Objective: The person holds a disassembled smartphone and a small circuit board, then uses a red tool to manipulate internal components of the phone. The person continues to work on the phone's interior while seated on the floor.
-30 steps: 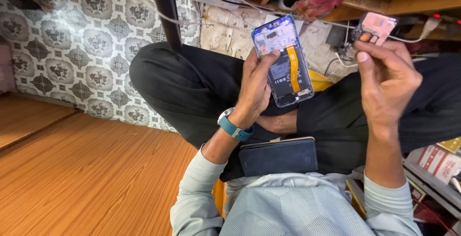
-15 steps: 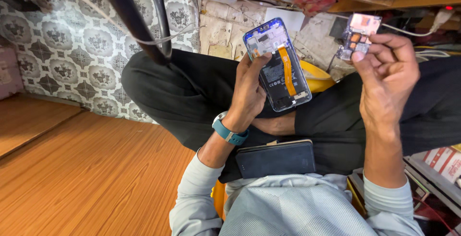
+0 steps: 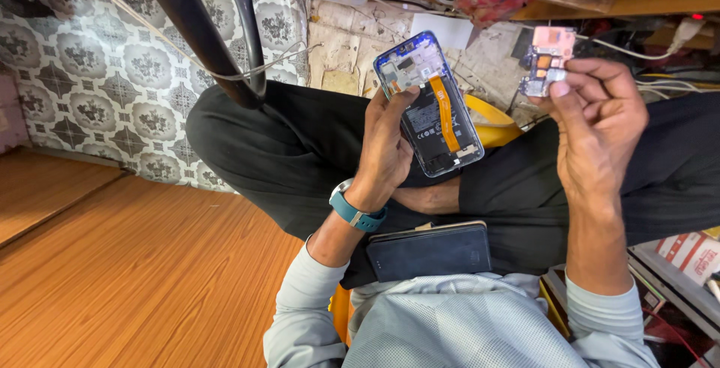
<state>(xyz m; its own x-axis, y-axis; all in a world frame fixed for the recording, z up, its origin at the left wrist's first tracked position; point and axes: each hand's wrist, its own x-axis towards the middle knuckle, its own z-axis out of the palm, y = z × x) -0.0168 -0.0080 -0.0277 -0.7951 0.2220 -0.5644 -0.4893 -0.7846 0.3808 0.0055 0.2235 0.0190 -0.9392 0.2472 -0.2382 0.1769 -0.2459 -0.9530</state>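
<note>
Taking the opened blue-framed phone with its orange ribbon cable as landmark: the left hand cradles it from the left and below, fingers wrapped round its edge, long axis tilted upward and leftward. Up to its right, well apart, the right hand pinches a small pink circuit board between thumb and fingertips. Below the phone, a dark flat case rests on the lap.
</note>
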